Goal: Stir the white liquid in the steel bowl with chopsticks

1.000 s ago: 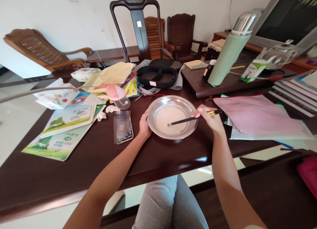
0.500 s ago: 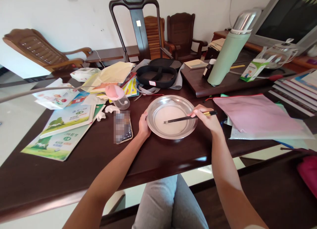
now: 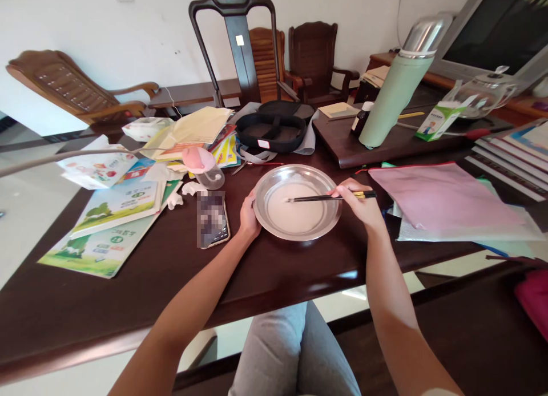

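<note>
A round metal basin [image 3: 265, 223] stands on the dark wooden table in front of me. Milky white liquid [image 3: 295, 216] covers its bottom. My left hand [image 3: 250, 215] grips the basin's left rim, thumb toward me, the other fingers partly hidden behind the wall. In my right hand [image 3: 356, 201], above the right rim, is a pair of black chopsticks [image 3: 314, 198] with gold-coloured ends. Their tips dip into the liquid near the middle of the basin. Left of my left hand lies a phone [image 3: 214, 219], its screen blurred out.
A pink cup [image 3: 203, 166], crumpled tissues [image 3: 193, 188] and books [image 3: 115, 207] lie to the left. Behind the basin is an open black case [image 3: 270, 134]. On the right are a green thermos [image 3: 396, 93], a medicine bottle [image 3: 362, 120] and a pink zip pouch [image 3: 449, 196].
The chopstick tips have moved a little away from me and rightward through the liquid, so the chopsticks lie more level. My left hand and the basin have stayed put.
</note>
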A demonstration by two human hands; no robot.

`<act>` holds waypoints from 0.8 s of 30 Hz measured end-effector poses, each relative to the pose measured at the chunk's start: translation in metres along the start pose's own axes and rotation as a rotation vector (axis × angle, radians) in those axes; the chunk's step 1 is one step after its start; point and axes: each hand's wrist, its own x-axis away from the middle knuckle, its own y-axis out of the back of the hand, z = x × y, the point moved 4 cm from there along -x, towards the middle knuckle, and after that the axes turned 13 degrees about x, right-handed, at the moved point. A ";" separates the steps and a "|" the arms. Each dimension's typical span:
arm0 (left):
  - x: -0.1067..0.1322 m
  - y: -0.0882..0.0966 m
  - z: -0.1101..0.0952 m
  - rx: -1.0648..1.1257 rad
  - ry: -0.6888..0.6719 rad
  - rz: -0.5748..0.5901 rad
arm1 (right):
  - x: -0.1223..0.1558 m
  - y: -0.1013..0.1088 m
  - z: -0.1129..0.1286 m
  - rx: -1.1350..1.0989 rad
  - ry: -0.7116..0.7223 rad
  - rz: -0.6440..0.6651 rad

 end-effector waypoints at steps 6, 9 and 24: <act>-0.001 0.001 0.000 -0.010 -0.006 0.019 | 0.001 0.011 -0.003 -0.084 -0.051 -0.089; -0.001 0.002 0.000 -0.018 -0.010 0.009 | 0.002 0.000 0.003 -0.073 -0.006 0.072; 0.000 0.000 -0.001 -0.021 -0.020 0.039 | 0.002 -0.004 0.003 -0.018 0.012 0.094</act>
